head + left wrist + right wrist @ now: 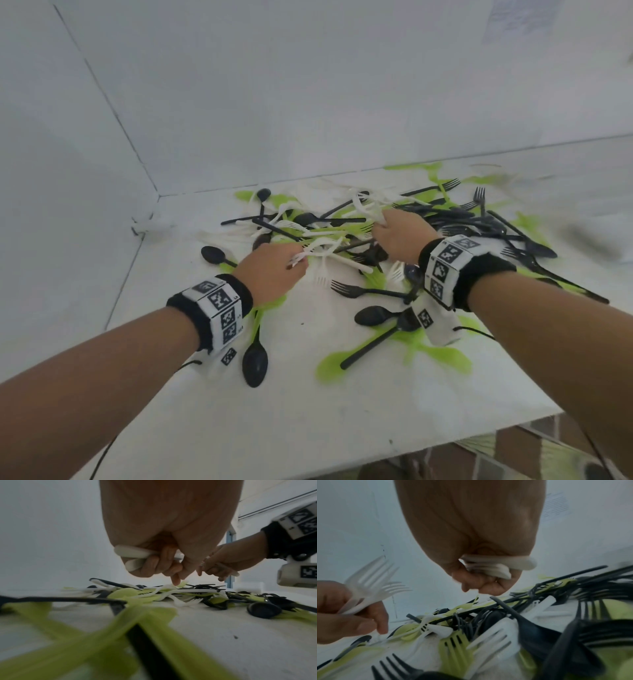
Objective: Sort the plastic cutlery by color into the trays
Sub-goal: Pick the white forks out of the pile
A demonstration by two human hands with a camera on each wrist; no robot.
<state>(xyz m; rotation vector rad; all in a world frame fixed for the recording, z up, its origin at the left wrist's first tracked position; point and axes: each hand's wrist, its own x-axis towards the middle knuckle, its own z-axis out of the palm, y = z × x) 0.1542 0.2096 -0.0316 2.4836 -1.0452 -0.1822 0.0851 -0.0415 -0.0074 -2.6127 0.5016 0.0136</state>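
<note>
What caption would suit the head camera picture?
Both hands, left and right, gather white cutlery from a mixed black, green and white pile.

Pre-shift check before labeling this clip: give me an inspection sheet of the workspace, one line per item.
Surface: white table, small dark specks, near edge in view.
Job's things: mixed pile of cutlery, black, green and white forks and spoons, unsorted; trays: nothing seen.
Clutter: small white object by the wall seam, too blurred to identify.
Grippers: left hand grips white forks; right hand grips a bundle of white handles. Both over the pile.
Cables: thin black lead runs from the left wristband; another lead by the right wrist camera.
Surroundings: plain white walls, blurred paper sheet at upper right, floor below the table edge.
</note>
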